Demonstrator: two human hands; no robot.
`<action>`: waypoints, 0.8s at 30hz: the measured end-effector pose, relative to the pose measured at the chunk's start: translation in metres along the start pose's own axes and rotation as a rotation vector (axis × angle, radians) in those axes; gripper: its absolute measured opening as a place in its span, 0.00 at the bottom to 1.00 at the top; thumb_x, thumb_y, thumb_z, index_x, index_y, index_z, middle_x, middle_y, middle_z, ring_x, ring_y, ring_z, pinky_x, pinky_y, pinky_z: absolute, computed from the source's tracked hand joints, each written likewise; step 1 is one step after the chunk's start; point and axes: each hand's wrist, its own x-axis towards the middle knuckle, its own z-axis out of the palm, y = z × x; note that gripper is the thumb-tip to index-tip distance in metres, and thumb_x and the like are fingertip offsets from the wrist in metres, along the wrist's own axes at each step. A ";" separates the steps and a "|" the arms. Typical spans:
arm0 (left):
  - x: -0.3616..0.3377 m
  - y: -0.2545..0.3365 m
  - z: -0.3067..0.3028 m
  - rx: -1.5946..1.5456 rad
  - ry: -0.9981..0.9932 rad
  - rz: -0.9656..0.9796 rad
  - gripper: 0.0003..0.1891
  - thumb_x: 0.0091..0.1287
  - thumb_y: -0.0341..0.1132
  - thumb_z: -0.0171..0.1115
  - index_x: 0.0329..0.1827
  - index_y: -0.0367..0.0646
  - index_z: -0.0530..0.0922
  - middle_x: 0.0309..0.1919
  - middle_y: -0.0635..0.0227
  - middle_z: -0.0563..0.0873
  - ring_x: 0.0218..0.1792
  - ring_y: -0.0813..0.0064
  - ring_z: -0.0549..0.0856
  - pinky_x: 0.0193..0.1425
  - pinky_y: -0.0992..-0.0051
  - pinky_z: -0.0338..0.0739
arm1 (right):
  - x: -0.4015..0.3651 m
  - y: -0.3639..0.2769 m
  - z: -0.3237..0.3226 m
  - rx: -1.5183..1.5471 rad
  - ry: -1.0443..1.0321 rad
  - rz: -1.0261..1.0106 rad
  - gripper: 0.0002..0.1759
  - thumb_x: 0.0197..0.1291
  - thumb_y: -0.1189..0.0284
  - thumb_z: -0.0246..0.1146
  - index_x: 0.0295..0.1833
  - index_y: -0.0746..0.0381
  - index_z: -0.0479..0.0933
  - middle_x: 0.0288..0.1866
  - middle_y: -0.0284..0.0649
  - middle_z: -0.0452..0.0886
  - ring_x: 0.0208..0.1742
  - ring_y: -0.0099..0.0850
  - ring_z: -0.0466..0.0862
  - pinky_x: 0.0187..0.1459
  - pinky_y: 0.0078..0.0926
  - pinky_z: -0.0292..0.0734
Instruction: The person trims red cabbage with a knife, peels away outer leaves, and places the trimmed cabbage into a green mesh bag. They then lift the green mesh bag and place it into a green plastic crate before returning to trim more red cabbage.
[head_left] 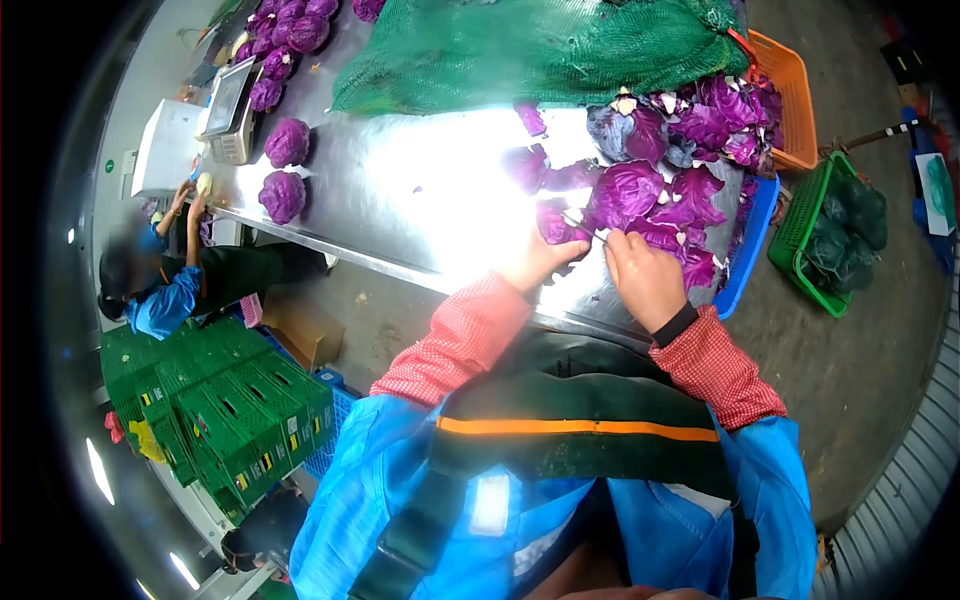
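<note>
My left hand (537, 258) is closed on a purple cabbage (558, 220) at the front edge of the metal table. Beside it, my right hand (643, 278) grips a small knife (592, 231), its thin blade pointing at that cabbage. Most of the knife handle is hidden in my fingers. Just beyond my hands lies another purple cabbage (627, 194), among loose purple leaves (697, 197). A partly greyish cabbage (610, 130) sits farther back. Glare washes out the table around my left hand.
A green mesh sack (520, 55) lies across the table's far side. Orange (785, 100), blue (752, 245) and green (797, 225) crates stand right. Two cabbages (283, 197) and a scale (232, 110) are left, near a co-worker (165, 300). Green crates (230, 420) are stacked below.
</note>
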 end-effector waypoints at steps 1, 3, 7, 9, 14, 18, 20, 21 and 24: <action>0.002 0.002 0.001 0.018 0.002 -0.038 0.41 0.47 0.37 0.81 0.61 0.34 0.65 0.45 0.55 0.79 0.43 0.67 0.84 0.38 0.69 0.85 | -0.003 0.000 0.005 -0.035 -0.020 0.004 0.07 0.66 0.67 0.58 0.36 0.58 0.72 0.23 0.40 0.77 0.20 0.38 0.81 0.21 0.35 0.76; 0.007 0.002 0.001 -0.006 0.008 -0.084 0.42 0.48 0.38 0.80 0.62 0.32 0.64 0.46 0.54 0.79 0.42 0.66 0.85 0.31 0.71 0.85 | -0.006 0.002 0.019 -0.080 -0.022 0.024 0.08 0.65 0.68 0.59 0.34 0.58 0.71 0.23 0.41 0.77 0.19 0.37 0.81 0.20 0.34 0.76; 0.010 0.005 0.004 0.088 0.042 -0.086 0.42 0.48 0.37 0.79 0.62 0.32 0.63 0.48 0.54 0.78 0.42 0.65 0.85 0.30 0.71 0.85 | 0.005 0.008 0.034 -0.072 -0.094 0.124 0.11 0.67 0.66 0.57 0.34 0.60 0.72 0.23 0.46 0.80 0.22 0.42 0.83 0.21 0.39 0.77; 0.006 0.009 0.006 0.148 0.028 -0.078 0.41 0.48 0.36 0.79 0.62 0.32 0.64 0.49 0.54 0.78 0.43 0.66 0.85 0.31 0.72 0.85 | 0.018 0.017 0.043 -0.038 -0.178 0.227 0.13 0.68 0.64 0.55 0.35 0.61 0.73 0.22 0.48 0.81 0.23 0.44 0.84 0.23 0.42 0.78; 0.002 -0.014 0.007 0.111 0.030 0.194 0.39 0.46 0.34 0.79 0.61 0.35 0.68 0.52 0.55 0.79 0.48 0.68 0.83 0.45 0.70 0.84 | 0.051 0.025 0.029 0.093 -0.225 0.237 0.17 0.69 0.60 0.55 0.39 0.64 0.74 0.24 0.53 0.82 0.27 0.52 0.84 0.29 0.49 0.78; -0.003 -0.017 -0.005 -0.076 -0.066 0.222 0.39 0.46 0.32 0.79 0.63 0.37 0.70 0.53 0.59 0.80 0.53 0.70 0.81 0.59 0.69 0.77 | 0.049 0.003 0.013 0.225 -0.097 0.233 0.19 0.61 0.58 0.64 0.46 0.63 0.73 0.31 0.52 0.83 0.32 0.50 0.85 0.31 0.47 0.78; -0.011 -0.013 -0.005 -0.112 -0.097 0.228 0.40 0.46 0.31 0.79 0.64 0.38 0.69 0.53 0.60 0.79 0.54 0.71 0.80 0.59 0.70 0.77 | 0.054 0.012 0.017 0.312 -0.026 0.224 0.19 0.59 0.60 0.66 0.48 0.62 0.74 0.33 0.53 0.83 0.35 0.51 0.85 0.33 0.46 0.78; -0.014 -0.011 -0.005 -0.137 -0.110 0.208 0.40 0.46 0.30 0.79 0.65 0.39 0.69 0.54 0.60 0.79 0.54 0.71 0.80 0.59 0.70 0.77 | 0.058 0.017 0.018 0.319 -0.068 0.240 0.17 0.58 0.61 0.68 0.47 0.61 0.77 0.33 0.52 0.84 0.35 0.51 0.85 0.34 0.46 0.78; -0.027 0.002 -0.005 -0.400 -0.170 0.124 0.42 0.46 0.30 0.79 0.67 0.40 0.67 0.57 0.61 0.77 0.54 0.69 0.80 0.59 0.70 0.76 | 0.060 0.034 0.010 0.369 -0.087 0.316 0.17 0.58 0.62 0.67 0.47 0.61 0.78 0.35 0.52 0.84 0.37 0.52 0.84 0.36 0.45 0.78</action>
